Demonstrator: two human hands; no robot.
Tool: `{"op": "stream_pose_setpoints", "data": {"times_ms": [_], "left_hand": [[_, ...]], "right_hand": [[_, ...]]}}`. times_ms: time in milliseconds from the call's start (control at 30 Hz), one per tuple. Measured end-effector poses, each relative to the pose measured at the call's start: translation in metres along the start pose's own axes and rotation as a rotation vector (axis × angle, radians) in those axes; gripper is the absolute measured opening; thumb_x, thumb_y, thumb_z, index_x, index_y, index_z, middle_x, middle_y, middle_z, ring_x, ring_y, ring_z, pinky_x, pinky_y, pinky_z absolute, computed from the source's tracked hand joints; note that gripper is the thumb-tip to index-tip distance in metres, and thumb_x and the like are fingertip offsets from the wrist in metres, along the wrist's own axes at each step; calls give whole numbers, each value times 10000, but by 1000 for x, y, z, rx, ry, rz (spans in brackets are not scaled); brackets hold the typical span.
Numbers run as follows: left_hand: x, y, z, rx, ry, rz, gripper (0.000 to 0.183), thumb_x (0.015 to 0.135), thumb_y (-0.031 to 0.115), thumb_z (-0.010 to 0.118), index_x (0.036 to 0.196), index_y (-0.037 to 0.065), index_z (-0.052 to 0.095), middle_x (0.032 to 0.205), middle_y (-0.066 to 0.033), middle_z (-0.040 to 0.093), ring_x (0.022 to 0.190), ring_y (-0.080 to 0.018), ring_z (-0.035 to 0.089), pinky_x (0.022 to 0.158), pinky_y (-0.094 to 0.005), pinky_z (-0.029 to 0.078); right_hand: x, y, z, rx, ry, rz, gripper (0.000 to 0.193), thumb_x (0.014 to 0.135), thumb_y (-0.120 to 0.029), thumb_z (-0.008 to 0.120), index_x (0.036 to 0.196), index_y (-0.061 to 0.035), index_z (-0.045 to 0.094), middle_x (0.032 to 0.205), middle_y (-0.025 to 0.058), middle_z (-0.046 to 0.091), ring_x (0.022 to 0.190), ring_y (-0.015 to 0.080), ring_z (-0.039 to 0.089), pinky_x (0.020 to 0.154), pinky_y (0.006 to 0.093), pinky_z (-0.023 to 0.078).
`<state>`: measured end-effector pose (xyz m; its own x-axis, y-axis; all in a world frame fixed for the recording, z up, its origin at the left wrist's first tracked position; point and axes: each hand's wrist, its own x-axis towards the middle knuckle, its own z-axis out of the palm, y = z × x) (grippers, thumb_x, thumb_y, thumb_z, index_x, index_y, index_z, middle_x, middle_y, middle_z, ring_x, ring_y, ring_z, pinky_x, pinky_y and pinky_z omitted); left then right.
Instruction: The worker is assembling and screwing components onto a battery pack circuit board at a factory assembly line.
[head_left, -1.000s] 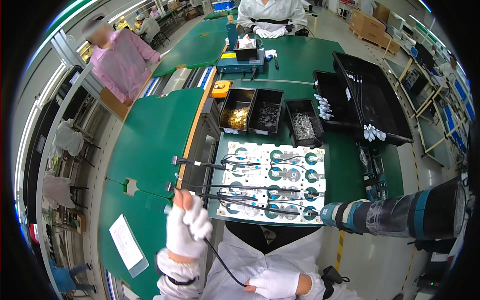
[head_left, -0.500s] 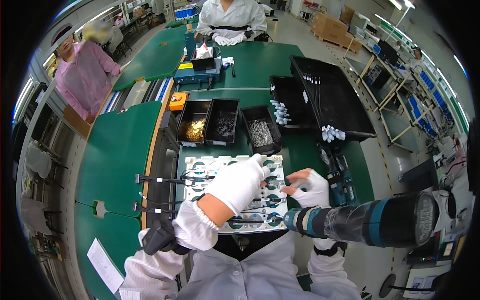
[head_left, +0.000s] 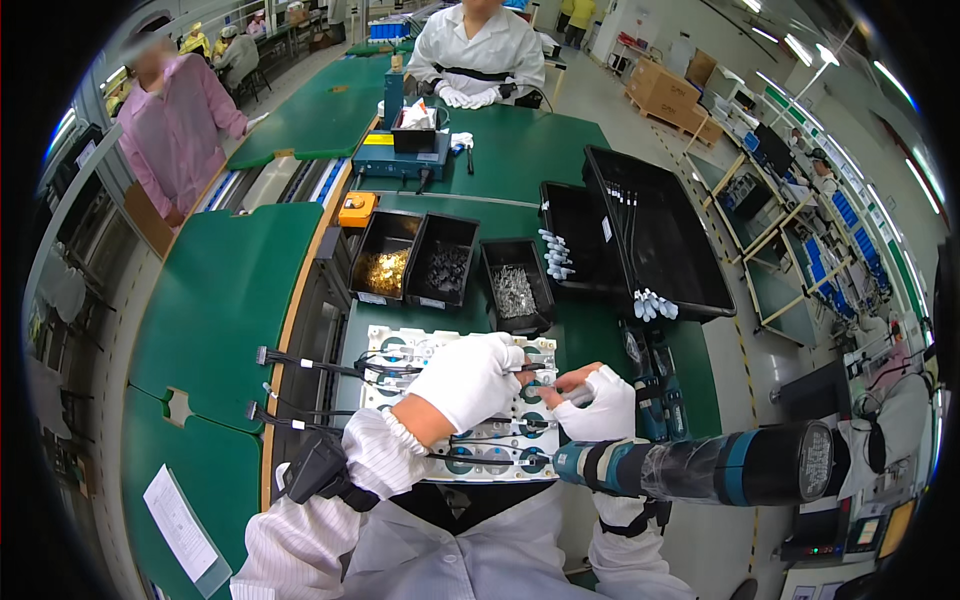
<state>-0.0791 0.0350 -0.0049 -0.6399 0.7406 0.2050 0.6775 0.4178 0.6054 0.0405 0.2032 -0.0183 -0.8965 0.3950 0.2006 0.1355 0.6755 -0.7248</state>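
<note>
A white module plate [head_left: 400, 345] with round openings and black leads lies before me. My left hand [head_left: 468, 388], in a white glove with bare fingertips, reaches across it, fingers closed at its right half; what they grip is too small to tell. My right hand [head_left: 600, 405], gloved likewise, is closed at the plate's right edge, thumb and finger drawn together; a small greyish piece may be between them. Black cables with connectors [head_left: 285, 360] run off the plate's left side. A teal and black cordless power tool [head_left: 690, 465] lies across the plate's lower right corner, below my right hand.
Black bins hold gold pieces [head_left: 385, 272], black pieces [head_left: 447, 265] and silver fasteners [head_left: 514, 290] behind the plate. A large black tray [head_left: 690, 250] holds grey-tipped leads. More teal tools [head_left: 660, 390] lie at right. Paper [head_left: 185, 525] lies at left. A co-worker [head_left: 475, 50] sits opposite; another person [head_left: 175, 125] stands at left.
My right hand has moved in against the plate, its thumb and finger drawing closer together. My left hand stays over the plate, its fingers still low on it. The view has shifted slightly.
</note>
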Motion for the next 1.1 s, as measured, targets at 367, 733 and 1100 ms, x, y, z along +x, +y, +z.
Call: {"op": "stream_pose_setpoints", "data": {"times_ms": [367, 733, 1100], "left_hand": [[1, 0, 1, -74, -6, -25, 233, 872, 269, 731, 1042, 112, 758, 869, -105, 720, 757, -280, 696, 705, -360, 541], [-1, 6, -10, -68, -124, -38, 183, 864, 189, 692, 1003, 101, 773, 922, -104, 702, 872, -329, 679, 772, -401, 548], [0, 0, -8, -168, -81, 24, 169, 839, 136, 685, 979, 91, 768, 876, -116, 692, 823, -332, 676, 752, -396, 545]], "right_hand": [[9, 0, 5, 67, -45, 63, 217, 806, -180, 823, 925, -38, 710, 780, 62, 669, 643, 140, 672, 608, 281, 537], [2, 21, 21, 571, 90, 115, 78, 970, -63, 648, 1014, -4, 672, 913, 49, 663, 763, 100, 630, 713, 258, 508], [4, 28, 24, 293, 192, -287, 98, 906, -43, 723, 992, -59, 768, 897, 73, 663, 798, 163, 630, 721, 285, 503]]}}
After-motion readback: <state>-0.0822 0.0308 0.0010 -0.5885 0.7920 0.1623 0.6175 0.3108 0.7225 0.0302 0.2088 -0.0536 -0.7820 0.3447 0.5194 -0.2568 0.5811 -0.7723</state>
